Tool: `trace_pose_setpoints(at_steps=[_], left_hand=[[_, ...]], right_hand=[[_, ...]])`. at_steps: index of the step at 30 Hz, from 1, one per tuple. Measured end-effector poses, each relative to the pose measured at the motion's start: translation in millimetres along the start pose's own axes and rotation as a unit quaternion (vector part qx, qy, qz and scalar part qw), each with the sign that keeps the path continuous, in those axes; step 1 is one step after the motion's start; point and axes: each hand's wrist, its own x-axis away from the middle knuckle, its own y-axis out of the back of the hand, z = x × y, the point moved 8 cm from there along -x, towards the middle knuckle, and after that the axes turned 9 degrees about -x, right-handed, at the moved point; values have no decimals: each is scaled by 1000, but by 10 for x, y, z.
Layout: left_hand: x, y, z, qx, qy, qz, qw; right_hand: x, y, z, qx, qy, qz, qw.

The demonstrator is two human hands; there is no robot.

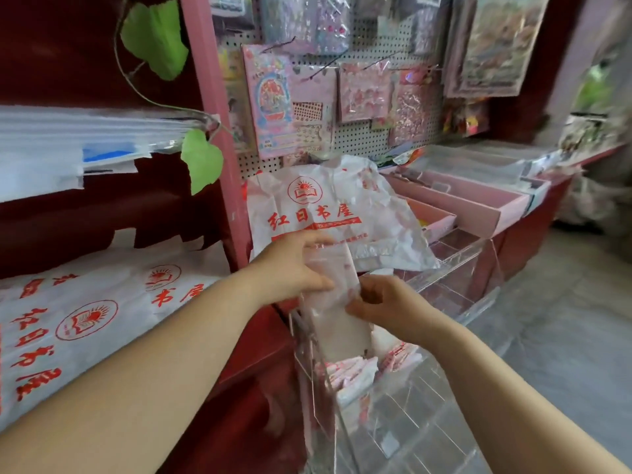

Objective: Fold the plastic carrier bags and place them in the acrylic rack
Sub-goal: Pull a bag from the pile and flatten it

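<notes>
Both hands clamp one folded carrier bag (337,304): left hand (294,266) curled round its upper end, right hand (388,307) pinching its right edge. Bag is a narrow upright strip, lower end inside the clear acrylic rack (427,415), just above small folded bags (354,371) already slotted there. An unfolded white bag with red print (328,210) is draped behind the hands. More printed bags (85,313) lie flat on a dark red shelf to the left. Pink post (219,131), green leaves (201,159), pegboard (362,135) hung with sticker packs, pink trays (478,203) on the counter, grey floor (564,319) to the right.
</notes>
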Motion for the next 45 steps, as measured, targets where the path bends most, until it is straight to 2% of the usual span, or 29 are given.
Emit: trace_pose_setpoints(at_steps=[2, 3, 7, 12, 16, 19, 25, 29, 32, 34, 37, 39, 42, 45], left_hand=[[-134, -70, -44, -63, 4, 34, 997], [-192, -83, -26, -49, 15, 35, 998], [-348, 12, 94, 114, 64, -15, 991], [-476, 160, 251, 157, 91, -129, 975], [-536, 101, 250, 135, 97, -177, 970], [-556, -14, 170, 75, 79, -181, 977], [-536, -304, -37, -45, 3, -102, 994], [-562, -435, -51, -114, 7, -42, 993], [-623, -595, -70, -143, 8, 2, 990], [-659, -748, -107, -182, -1, 50, 982], [-682, -981, -139, -290, -7, 126, 949], [-678, -1127, -103, -300, 9, 181, 937], [-666, -1181, -78, -290, 12, 192, 937], [-590, -1061, -115, -268, 2, 149, 952]], right_hand=[[-72, 95, -6, 33, 9, 6, 999], [-103, 157, 2, 43, 21, -2, 999], [-227, 508, -47, -8, 29, -81, 996], [-394, 644, -433, 206, -48, -98, 973], [-348, 648, -414, 283, -1, -96, 954], [-256, 650, -365, 304, 37, -97, 947], [-184, 684, -424, 255, 42, -110, 960], [-184, 720, -495, 140, 4, -144, 980], [-192, 724, -521, 70, 8, -159, 985], [-193, 729, -538, 57, 12, -167, 984], [-210, 748, -559, 46, 17, -181, 982], [-224, 760, -573, 46, 17, -191, 980], [-219, 774, -587, 56, 14, -207, 977], [-145, 792, -545, 78, 18, -229, 970]])
